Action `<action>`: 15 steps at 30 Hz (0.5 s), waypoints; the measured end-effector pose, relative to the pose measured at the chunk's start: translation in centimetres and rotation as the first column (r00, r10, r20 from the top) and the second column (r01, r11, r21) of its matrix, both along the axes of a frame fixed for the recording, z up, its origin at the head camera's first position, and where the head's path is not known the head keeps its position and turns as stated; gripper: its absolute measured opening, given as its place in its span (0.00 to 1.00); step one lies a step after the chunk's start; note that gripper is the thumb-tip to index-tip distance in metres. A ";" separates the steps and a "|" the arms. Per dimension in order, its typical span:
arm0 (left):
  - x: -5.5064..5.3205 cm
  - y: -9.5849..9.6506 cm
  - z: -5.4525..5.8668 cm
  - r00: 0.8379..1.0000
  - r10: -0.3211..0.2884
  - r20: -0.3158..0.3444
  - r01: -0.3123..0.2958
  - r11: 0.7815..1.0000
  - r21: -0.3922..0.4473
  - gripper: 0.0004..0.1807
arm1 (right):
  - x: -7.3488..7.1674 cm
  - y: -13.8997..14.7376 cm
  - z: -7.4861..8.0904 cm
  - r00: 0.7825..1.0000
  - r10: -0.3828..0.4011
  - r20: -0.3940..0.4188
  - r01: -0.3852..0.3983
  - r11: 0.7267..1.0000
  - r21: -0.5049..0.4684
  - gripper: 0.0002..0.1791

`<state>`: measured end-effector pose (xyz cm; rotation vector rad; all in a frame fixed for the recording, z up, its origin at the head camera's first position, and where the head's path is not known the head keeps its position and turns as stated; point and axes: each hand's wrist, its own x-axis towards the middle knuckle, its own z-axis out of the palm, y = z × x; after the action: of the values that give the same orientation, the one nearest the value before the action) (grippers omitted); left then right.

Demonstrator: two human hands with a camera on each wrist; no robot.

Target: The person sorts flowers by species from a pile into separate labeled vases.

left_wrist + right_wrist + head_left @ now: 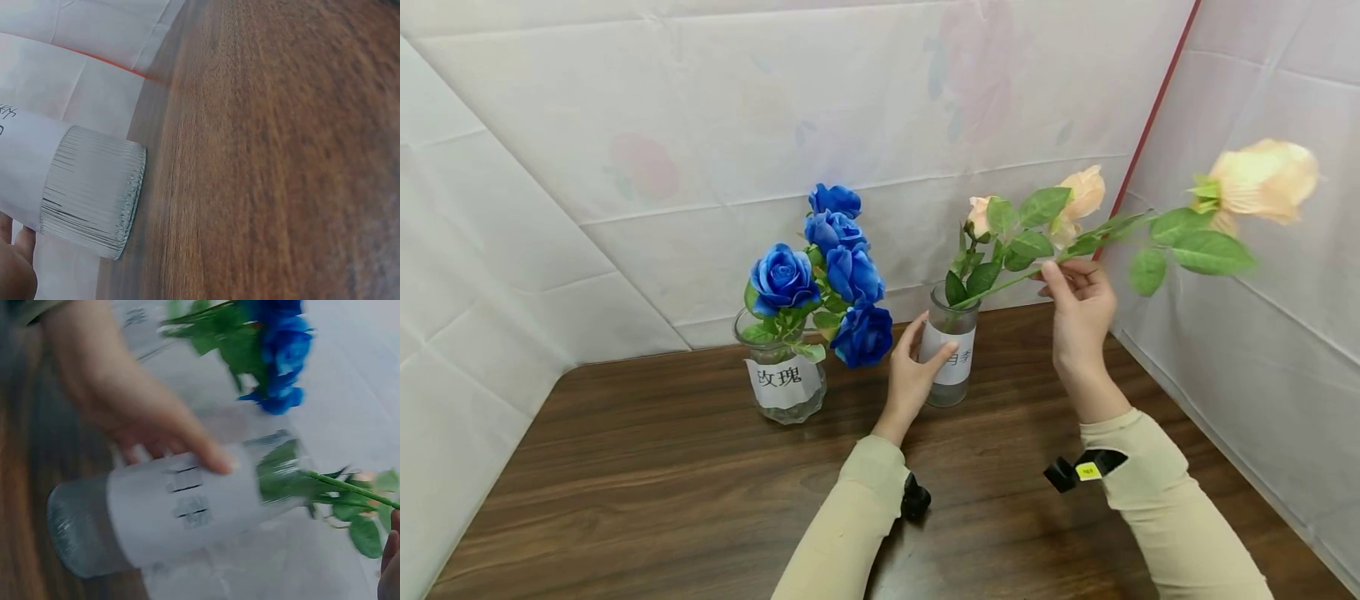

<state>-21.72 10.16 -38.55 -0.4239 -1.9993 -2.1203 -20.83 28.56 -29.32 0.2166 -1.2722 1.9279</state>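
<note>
My left hand [912, 375] grips the clear cylindrical glass vase [949, 397], which stands upright on the table. A white label with black characters wraps this vase; its ribbed base shows in the left wrist view. My right hand [1084, 325] pinches the green stem of a large peach rose [1262, 182] with thumb and fingers. That stem [344, 485] slants out of the vase's mouth toward the right. Another peach rose [1081, 200] and a small peach bud [979, 215] with green leaves lean out of the same vase.
A second labelled glass vase [792, 412] holding several blue roses [784, 279] stands to the left of my left hand. Behind the brown wooden table [685, 492] hang pale cloth walls, with a red edge strip [1157, 108] at the right corner.
</note>
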 end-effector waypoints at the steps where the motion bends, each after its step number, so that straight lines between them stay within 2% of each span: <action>1: -0.1 0.0 -0.1 1.000 0.000 0.001 0.000 1.000 -0.001 0.35 | -0.2 -0.1 -0.3 1.000 -0.010 0.019 0.009 0.998 0.065 0.06; 3: -0.1 0.1 -0.2 1.000 -0.002 0.006 0.002 1.000 0.000 0.34 | -0.4 -0.5 -0.9 0.998 -0.017 0.062 0.007 0.985 0.170 0.06; 5: -0.8 0.3 -1.1 1.000 -0.004 0.009 0.004 1.000 0.004 0.35 | -0.7 -0.9 -1.4 0.994 -0.016 0.111 -0.012 0.970 0.243 0.06; 10: -2.6 0.8 -3.2 1.000 -0.002 0.010 0.002 1.000 0.016 0.36 | -1.3 -1.9 -2.1 0.972 -0.058 0.227 -0.028 0.934 0.356 0.08; 13: -2.8 0.8 -3.4 1.000 -0.003 0.007 0.003 1.000 0.019 0.36 | -1.2 -2.8 -2.0 0.964 -0.090 0.252 -0.020 0.915 0.403 0.10; 15: -2.8 0.8 -3.5 1.000 -0.005 0.008 0.005 1.000 0.019 0.36 | -0.9 -3.4 -1.8 0.960 -0.098 0.264 -0.020 0.912 0.410 0.12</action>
<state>-24.53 10.93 -42.06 -0.4185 -1.9825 -2.1452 -21.69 25.15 -31.09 0.1294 -1.8553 1.6776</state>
